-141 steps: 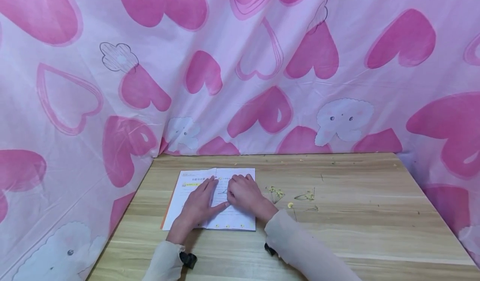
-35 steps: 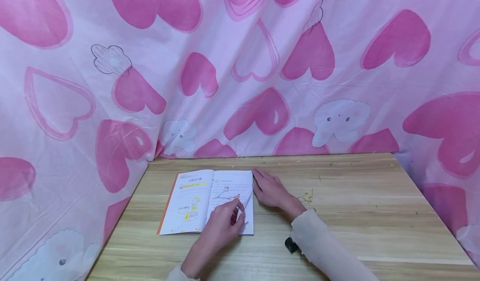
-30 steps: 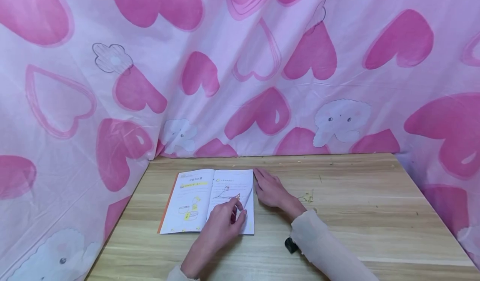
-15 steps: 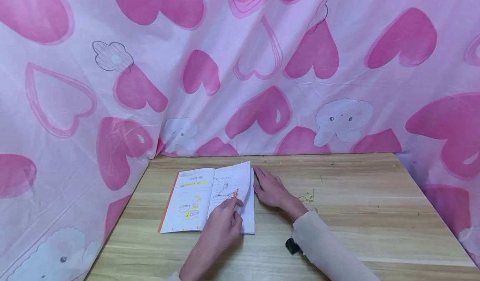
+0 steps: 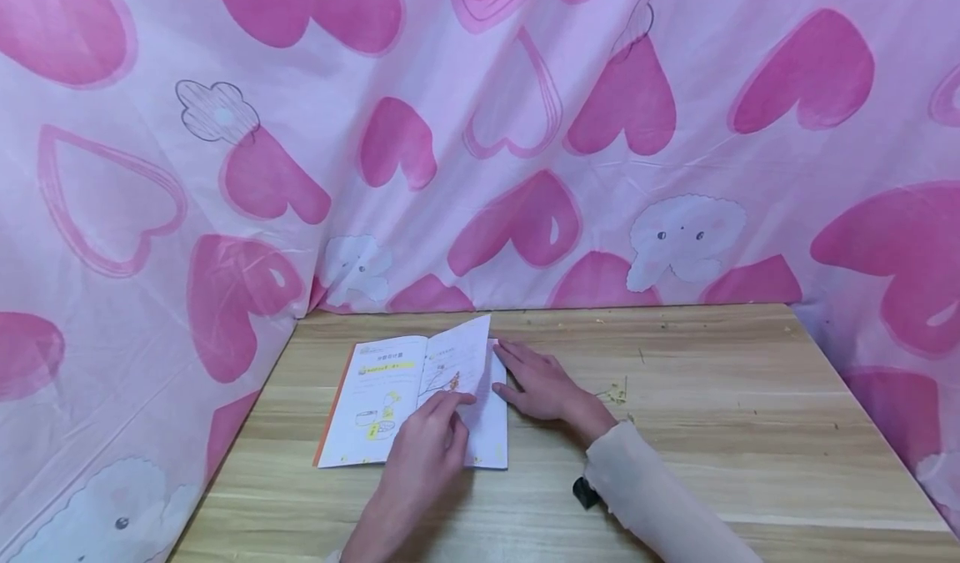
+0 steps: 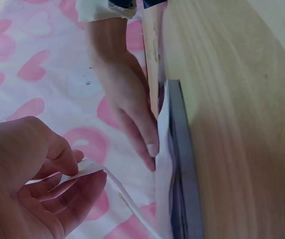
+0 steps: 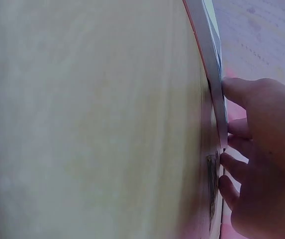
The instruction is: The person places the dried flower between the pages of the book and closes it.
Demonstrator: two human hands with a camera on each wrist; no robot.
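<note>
An open book (image 5: pixel 363 400) with white pages and an orange edge lies on the wooden table in the head view. Its right-hand page (image 5: pixel 472 346) stands lifted and tilted leftward; text and a branch picture with orange spots show on it. My left hand (image 5: pixel 427 442) pinches this page between thumb and fingers, as the left wrist view also shows at the page edge (image 6: pixel 87 168). My right hand (image 5: pixel 543 386) rests with extended fingers on the book's right side near the top corner. In the right wrist view its fingertips (image 7: pixel 234 89) touch the book edge.
Yellow dried flower sprigs (image 5: pixel 617 392) lie on the table (image 5: pixel 720 429) just right of my right hand, partly hidden by the arm. Small bits of plant are scattered toward the back edge. A pink heart-patterned curtain (image 5: pixel 510 238) hangs behind and at the sides.
Earlier, both hands were on the pages. The left hand has since moved onto the right-hand page and raised it, swinging it leftward. The right hand has shifted to the book's right edge.
</note>
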